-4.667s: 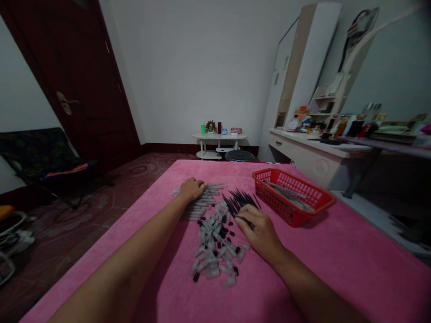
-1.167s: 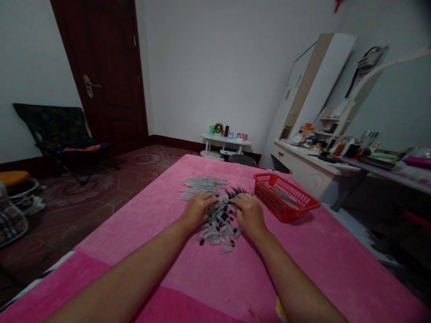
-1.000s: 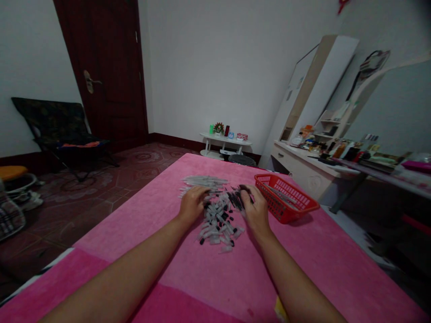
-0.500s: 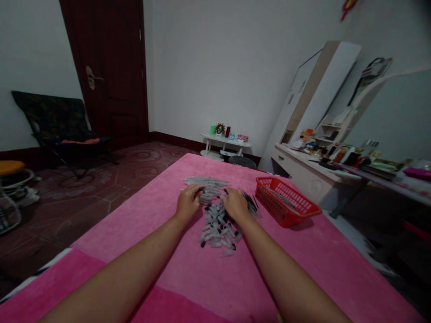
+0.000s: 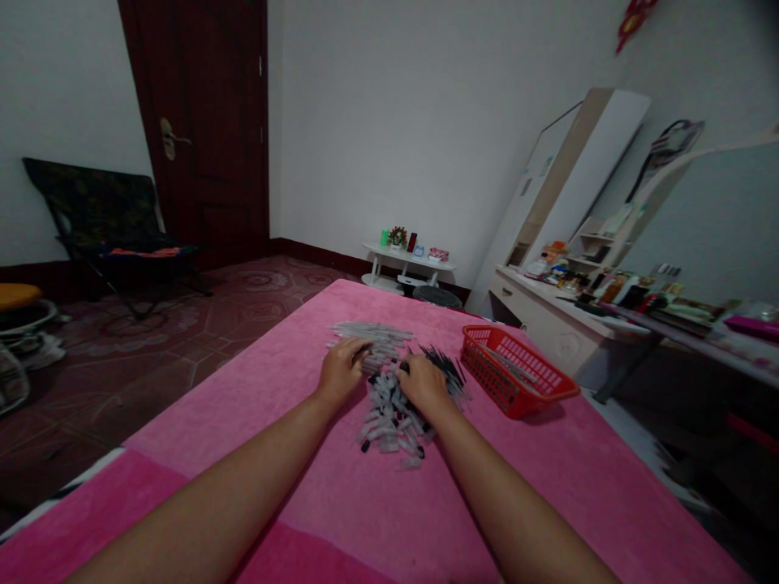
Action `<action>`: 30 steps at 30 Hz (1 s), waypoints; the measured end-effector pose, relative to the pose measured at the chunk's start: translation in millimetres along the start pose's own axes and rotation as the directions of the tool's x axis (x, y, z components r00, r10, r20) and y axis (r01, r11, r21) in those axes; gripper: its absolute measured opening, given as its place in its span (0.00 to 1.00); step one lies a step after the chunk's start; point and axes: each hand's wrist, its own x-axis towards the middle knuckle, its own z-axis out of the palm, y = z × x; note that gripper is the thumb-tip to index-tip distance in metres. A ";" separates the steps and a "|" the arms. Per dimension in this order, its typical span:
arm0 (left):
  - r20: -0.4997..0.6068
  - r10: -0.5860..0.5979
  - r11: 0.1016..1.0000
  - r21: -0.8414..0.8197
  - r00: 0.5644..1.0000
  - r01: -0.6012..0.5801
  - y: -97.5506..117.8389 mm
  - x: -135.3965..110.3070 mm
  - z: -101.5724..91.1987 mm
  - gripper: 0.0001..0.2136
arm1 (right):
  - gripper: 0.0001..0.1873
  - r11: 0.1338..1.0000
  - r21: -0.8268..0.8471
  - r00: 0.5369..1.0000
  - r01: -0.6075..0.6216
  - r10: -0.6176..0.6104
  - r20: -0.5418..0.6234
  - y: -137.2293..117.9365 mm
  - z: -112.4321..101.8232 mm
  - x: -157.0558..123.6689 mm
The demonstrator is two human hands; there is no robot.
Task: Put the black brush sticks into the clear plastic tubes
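A row of clear pen barrels (image 5: 374, 331) lies on the pink cover, just beyond my hands. My left hand (image 5: 341, 371) is closed at the row's near left end, its curled fingers around a pen whose dark part shows at the fingertips. My right hand (image 5: 426, 381) pinches a small dark-ended pen cap (image 5: 404, 367) between thumb and fingers, a short way from the left hand. Below and between them spreads a loose pile of clear pen caps (image 5: 386, 414), some with black ends. Black-tipped pen refills (image 5: 451, 369) fan out beyond the right hand, partly hidden by it.
A red plastic basket (image 5: 508, 397) with a few slim pieces inside stands right of the refills. The pink cover (image 5: 256, 462) spreads beneath everything. Farther off are a low white table (image 5: 407, 258), a dressing table (image 5: 548, 304) and a folding chair (image 5: 103, 211).
My right hand has shifted slightly down and toward me, showing more of the black refills; the dark piece stays at its fingertips. The left hand barely moves. The view has tilted slightly.
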 end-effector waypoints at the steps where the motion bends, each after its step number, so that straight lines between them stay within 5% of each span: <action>1: 0.002 -0.001 1.000 0.002 1.000 0.001 0.5 -0.2 0.0 0.10 | 0.14 1.000 0.024 1.000 -0.001 0.001 0.013 1.1 -0.8 -0.3; 12: 0.034 0.006 1.000 0.016 0.999 -0.006 2.4 -0.3 0.3 0.11 | 0.27 0.998 0.063 0.999 0.012 -0.009 -0.049 26.3 10.2 18.8; 20: 0.025 0.014 0.999 0.041 1.000 -0.015 2.0 -1.5 1.3 0.11 | 0.19 0.997 0.049 0.995 0.052 -0.048 -0.083 27.8 6.6 10.8; 30: 0.024 0.001 1.000 0.024 1.000 -0.002 1.4 -2.1 1.2 0.11 | 0.21 0.994 0.038 0.993 0.103 -0.101 -0.065 19.6 7.5 11.9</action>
